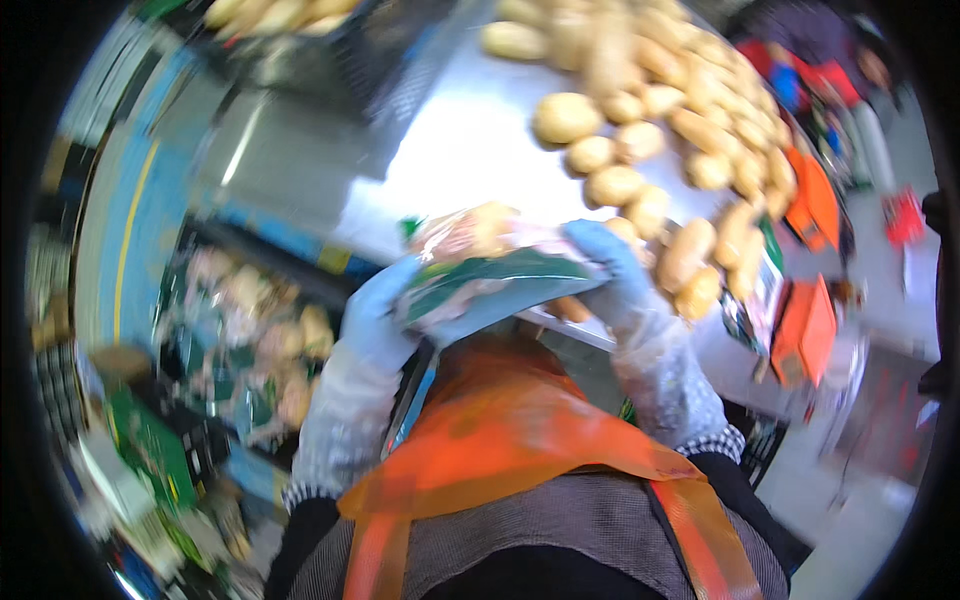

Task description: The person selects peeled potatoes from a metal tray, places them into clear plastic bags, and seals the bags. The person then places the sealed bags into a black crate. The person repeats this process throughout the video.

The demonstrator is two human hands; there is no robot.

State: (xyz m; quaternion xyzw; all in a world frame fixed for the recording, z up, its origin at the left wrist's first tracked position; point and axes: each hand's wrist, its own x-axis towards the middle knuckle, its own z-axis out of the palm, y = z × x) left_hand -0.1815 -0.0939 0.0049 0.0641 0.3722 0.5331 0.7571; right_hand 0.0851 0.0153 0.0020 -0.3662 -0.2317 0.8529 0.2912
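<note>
Between my two blue-gloved hands is a plastic bag (495, 277) with green and pink print, and pale potatoes show through its clear part. My left hand (382, 311) grips the bag's left end. At its right end, my right hand (611, 259) holds the other corner. Motion blurs the bag, so whether it is sealed cannot be told. Beyond it, loose potatoes (615, 185) are spread over the shiny metal table (465, 142), heaped towards the right. A few lie close by my right hand.
A crate (247, 337) of filled bags stands at lower left. A black crate (352, 67) is at the back, with potatoes (281, 15) near it. Orange tape-dispenser-like objects (806, 330) and printed bags (757, 300) line the right edge. A person (810, 60) is at upper right.
</note>
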